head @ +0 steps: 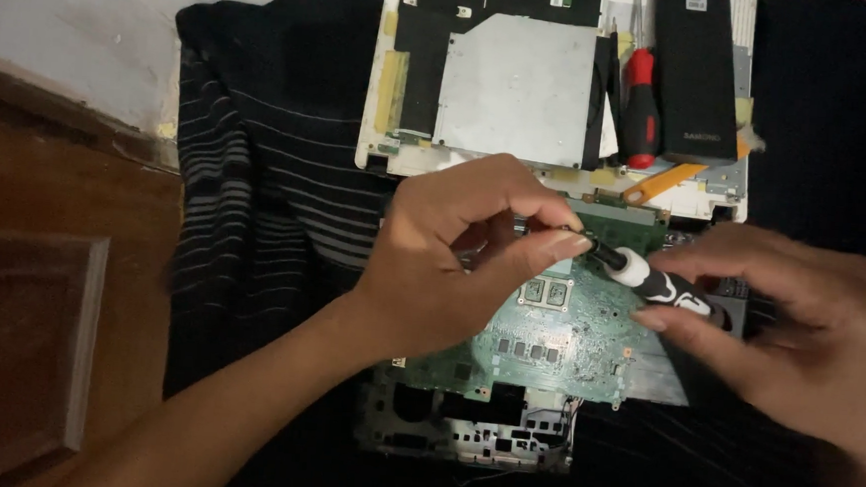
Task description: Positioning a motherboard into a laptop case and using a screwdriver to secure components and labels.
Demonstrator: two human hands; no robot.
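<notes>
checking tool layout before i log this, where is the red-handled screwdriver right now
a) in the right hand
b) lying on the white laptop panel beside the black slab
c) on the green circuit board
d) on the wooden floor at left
b: the red-handled screwdriver lies untouched on the white laptop panel, just left of the black slab, while the right hand holds a different, black-and-white screwdriver over the green circuit board.

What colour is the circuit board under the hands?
The circuit board is green, clearest in the head view.
</notes>
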